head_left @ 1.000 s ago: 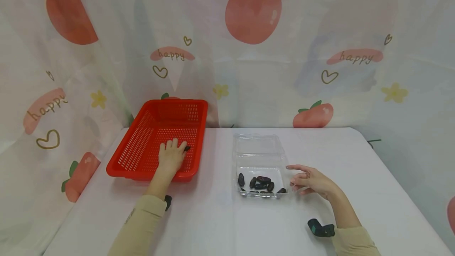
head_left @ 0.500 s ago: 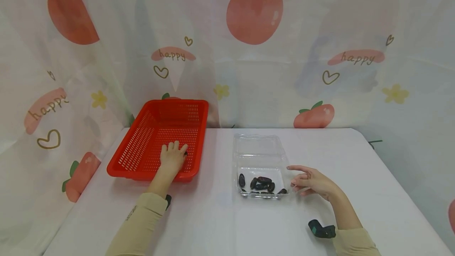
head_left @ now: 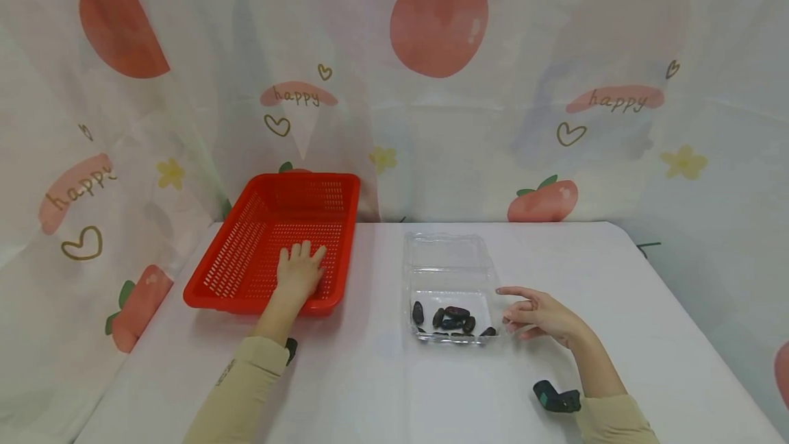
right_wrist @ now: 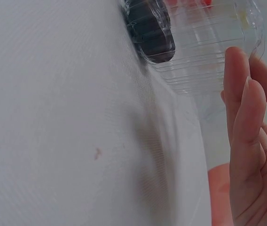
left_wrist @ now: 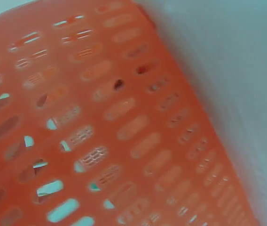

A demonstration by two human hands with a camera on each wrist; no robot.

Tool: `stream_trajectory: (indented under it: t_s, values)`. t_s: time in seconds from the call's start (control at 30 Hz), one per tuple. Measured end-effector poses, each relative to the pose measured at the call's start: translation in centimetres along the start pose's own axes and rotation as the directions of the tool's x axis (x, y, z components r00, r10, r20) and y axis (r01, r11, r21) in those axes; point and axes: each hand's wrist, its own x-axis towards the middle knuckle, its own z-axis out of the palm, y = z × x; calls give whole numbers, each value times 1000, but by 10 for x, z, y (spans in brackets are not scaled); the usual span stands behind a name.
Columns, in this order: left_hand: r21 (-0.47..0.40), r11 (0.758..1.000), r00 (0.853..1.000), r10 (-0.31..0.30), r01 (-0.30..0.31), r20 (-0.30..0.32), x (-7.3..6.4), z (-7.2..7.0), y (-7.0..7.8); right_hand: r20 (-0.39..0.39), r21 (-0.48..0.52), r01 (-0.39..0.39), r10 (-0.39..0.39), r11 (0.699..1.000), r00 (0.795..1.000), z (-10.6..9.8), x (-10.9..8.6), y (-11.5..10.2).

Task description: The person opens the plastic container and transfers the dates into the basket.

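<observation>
My left hand is inside the red perforated plastic basket, fingers spread and pointing down at its floor. What lies under its palm is hidden. In the left wrist view the basket wall fills most of the picture, with a small dark spot behind one slot. My right hand stays beside a clear plastic clamshell box, index finger stretched toward its right edge and the other fingers loosely bent. Several dark, wrinkled dates lie in the box. In the right wrist view the fingertips overlap the box's edge.
The open lid of the box leans toward the back of the white table. A fruit-printed curtain stands behind and around the table. Black wrist devices sit by the sleeves.
A dark date showed beside the left thumb one second ago, less of it half a second ago, and it is now out of sight. The right hand and box have stayed put.
</observation>
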Motion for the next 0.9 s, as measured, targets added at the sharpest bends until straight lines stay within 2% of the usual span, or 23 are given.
stream_trajectory:
  t_s: [0.23, 0.33, 0.5, 0.73, 0.9]
  values:
    - [-39, 999, 990, 8, -13, -139, 0, -15, 9, -4, -1, -1, 1, 1000, 1000, 1, 0, 0]
    - [-38, 999, 981, 19, -27, -194, -1, -22, 18, -2, 2, 1, -1, 1000, 1000, 1, 0, 0]
    - [23, 997, 957, 73, -70, -280, -6, -27, 38, 4, 6, 5, -5, 1000, 1000, 0, 0, 1]
    - [110, 984, 921, 173, -142, -349, -8, -18, 71, 17, 16, 22, -22, 1000, 1000, 0, -1, 0]
    - [160, 967, 907, 241, -196, -345, -8, -8, 94, 16, 24, 16, -17, 1000, 1000, 0, -1, -1]
